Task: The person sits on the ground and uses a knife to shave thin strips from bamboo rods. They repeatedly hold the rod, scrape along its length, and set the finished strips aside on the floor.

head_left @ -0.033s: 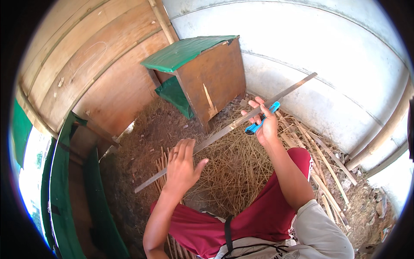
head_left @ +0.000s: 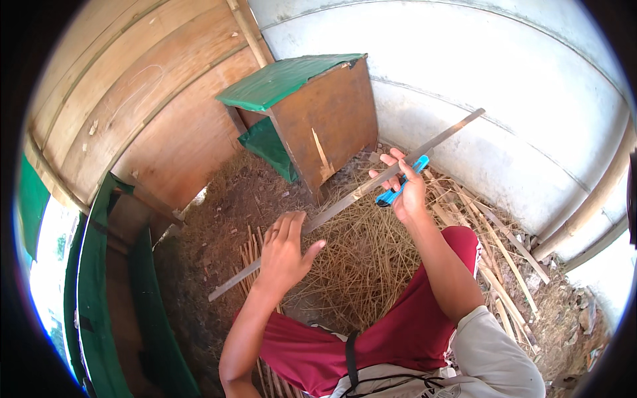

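Note:
A long, flat bamboo strip (head_left: 352, 197) slants across the space before me, its far end up at the right and its near end low at the left. My right hand (head_left: 409, 191), palm up, holds a blue utility knife (head_left: 403, 182) beneath the thumb. Across that hand's partly spread fingers lies the strip. My left hand (head_left: 285, 249) is over the lower part of the strip, fingers stretched and thumb apart; its palm side is hidden, so how firmly it touches the strip cannot be seen.
Below the strip lies a heap of thin bamboo shavings (head_left: 358, 265). Split bamboo slats (head_left: 494, 265) lie at the right, and thin sticks (head_left: 250, 255) at the left. A wooden box with a green cover (head_left: 332, 123) stands ahead by the pale wall (head_left: 464, 60). Green-covered boards (head_left: 99, 298) stand left.
My left hand has shifted slightly up and right along the strip. The strip's far end has moved a little left. The right hand keeps the knife, nearly in place.

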The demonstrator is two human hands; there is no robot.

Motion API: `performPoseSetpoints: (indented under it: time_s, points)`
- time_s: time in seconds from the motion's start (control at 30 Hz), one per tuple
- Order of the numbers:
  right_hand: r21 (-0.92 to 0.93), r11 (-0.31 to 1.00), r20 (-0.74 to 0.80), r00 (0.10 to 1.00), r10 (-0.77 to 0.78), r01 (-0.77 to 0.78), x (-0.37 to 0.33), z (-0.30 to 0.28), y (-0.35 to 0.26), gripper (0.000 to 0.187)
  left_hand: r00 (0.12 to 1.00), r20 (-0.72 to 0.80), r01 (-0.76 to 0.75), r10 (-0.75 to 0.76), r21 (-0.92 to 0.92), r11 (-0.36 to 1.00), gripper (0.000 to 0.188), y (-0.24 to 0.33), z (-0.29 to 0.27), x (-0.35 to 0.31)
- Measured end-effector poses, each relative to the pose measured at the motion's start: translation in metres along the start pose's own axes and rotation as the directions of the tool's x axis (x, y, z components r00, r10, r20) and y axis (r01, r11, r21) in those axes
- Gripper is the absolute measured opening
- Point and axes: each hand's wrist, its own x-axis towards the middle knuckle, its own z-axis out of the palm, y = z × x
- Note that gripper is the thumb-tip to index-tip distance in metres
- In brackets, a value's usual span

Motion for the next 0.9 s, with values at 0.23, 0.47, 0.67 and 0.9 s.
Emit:
performPoseSetpoints:
  time_s: [0.23,0.47,0.67,0.9]
  points:
    - [-0.044,0.998,0.007,0.999,0.044,-0.043,-0.004,0.01,-0.001,0.042,0.982,0.135,0.17,-0.133,-0.319,0.932,0.065,0.007,0.014,0.018]
    - [-0.024,1.0,-0.008,1.0,0.012,-0.012,-0.006,0.008,-0.01,0.042,0.957,0.205,0.29,-0.207,-0.588,0.755,0.052,-0.024,0.018,0.001]
    - [0.001,1.0,0.019,0.999,0.03,-0.03,-0.01,0.007,-0.008,0.041,0.954,0.146,0.291,-0.261,-0.657,0.696,0.021,-0.016,0.029,0.007]
    - [0.013,0.999,0.028,0.999,0.032,-0.033,-0.008,0.004,-0.009,0.038,0.909,0.096,0.39,-0.406,-0.54,0.746,0.007,-0.002,0.036,0.002]
